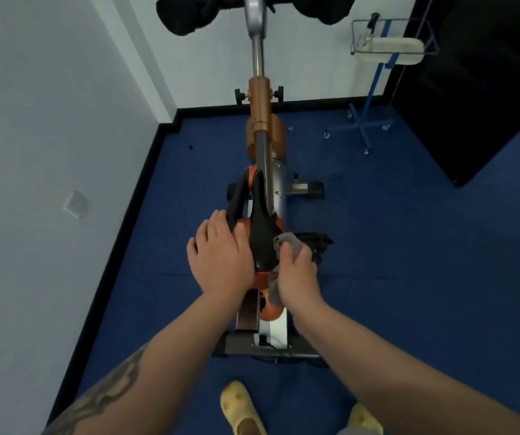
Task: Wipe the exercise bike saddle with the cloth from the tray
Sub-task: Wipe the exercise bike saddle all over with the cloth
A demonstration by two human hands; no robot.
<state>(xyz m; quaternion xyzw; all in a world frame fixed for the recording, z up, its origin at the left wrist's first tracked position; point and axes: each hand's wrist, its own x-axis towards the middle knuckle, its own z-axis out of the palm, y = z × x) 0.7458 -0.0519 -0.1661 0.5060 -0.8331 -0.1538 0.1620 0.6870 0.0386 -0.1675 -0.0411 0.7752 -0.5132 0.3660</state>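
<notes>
The black and orange saddle [260, 233] of the exercise bike sits in the middle of the view, its nose pointing away from me. My left hand [219, 255] lies flat on the saddle's left rear side, fingers spread over it. My right hand [296, 274] is closed around a grey cloth [287, 243] and presses it against the saddle's right rear edge. Part of the cloth hangs below my right hand. The rear of the saddle is hidden under both hands.
The bike frame [263, 127] and handlebars [189, 14] run away from me toward the white wall. A wire tray [393, 36] on a blue wheeled stand [367, 120] holds a white pad at the back right. A dark cabinet [472, 89] stands on the right. Blue carpet surrounds the bike.
</notes>
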